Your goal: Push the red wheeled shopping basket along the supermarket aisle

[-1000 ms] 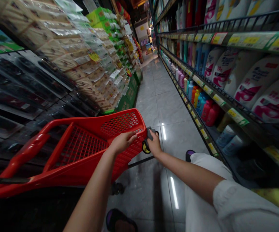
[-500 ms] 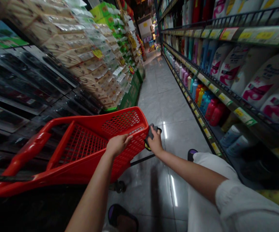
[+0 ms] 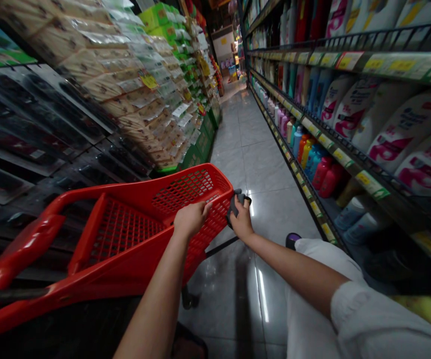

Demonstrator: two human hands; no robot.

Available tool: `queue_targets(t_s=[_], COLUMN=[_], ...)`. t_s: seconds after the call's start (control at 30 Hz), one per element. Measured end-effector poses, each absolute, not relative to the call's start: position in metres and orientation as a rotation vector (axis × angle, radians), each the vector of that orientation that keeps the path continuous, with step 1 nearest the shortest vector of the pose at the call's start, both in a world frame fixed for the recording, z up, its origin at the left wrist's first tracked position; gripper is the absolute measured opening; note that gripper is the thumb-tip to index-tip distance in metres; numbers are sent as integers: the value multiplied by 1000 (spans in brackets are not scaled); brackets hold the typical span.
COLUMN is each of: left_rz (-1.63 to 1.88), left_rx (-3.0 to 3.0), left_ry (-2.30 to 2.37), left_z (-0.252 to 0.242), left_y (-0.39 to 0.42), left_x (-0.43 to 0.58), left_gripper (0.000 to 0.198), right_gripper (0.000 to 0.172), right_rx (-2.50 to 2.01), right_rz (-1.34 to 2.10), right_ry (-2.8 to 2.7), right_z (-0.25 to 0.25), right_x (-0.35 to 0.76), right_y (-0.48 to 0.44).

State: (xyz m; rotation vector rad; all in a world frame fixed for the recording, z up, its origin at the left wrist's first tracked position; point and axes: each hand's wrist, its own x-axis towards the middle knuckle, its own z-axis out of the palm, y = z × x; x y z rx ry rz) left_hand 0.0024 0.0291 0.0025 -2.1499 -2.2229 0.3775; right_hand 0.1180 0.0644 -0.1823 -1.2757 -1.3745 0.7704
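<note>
My left hand [image 3: 192, 219] grips the upper rim of a red plastic mesh shopping trolley [image 3: 185, 192], whose long body stretches toward the lower left. My right hand [image 3: 241, 219] sits just beyond the trolley's far corner, closed around a small grey object [image 3: 234, 204] with a dark part at its end. What the grey object is I cannot tell, since my fingers hide much of it. A small trolley wheel [image 3: 189, 299] shows below the basket.
Shelves of white and pink bottles [image 3: 387, 134] line the right side, and stacked packaged goods [image 3: 136, 99] line the left. A polished grey tile floor [image 3: 245, 159] runs ahead between them. My sandalled foot [image 3: 293, 241] shows by my white clothing.
The trolley has swung slightly, its far corner shifting right and upward. My left hand has moved with it, closer to my right hand. My lower foot has mostly left the view.
</note>
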Motion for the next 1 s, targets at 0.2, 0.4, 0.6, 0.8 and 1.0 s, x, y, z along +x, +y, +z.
queue_targets(t_s=[0.2,0.4,0.6,0.8,1.0], left_rz=[335,299,198,-75,-140], left_rx=[-2133,-2122,-2419,-2694,-2681], left_ry=[-2257,-2303,-2332,-2336,-2324], left_z=[2,2,2,-4,-8], left_y=[28,29,41,42,44], left_x=[12,21,15,9,19], left_gripper=[60,61,49,40,37], right_gripper=[62,72,64,67,72], right_rx=[-1407,-1233,-1286,-1064,-1211], right_rz=[909,773,839,640,633], right_ry=[-1288,-1390,-1261,-1712,-1736], right_z=[-190,-174,-161,-123,-123], right_x=[121,134,161,185,184], right_y=[73,79,95,114,109])
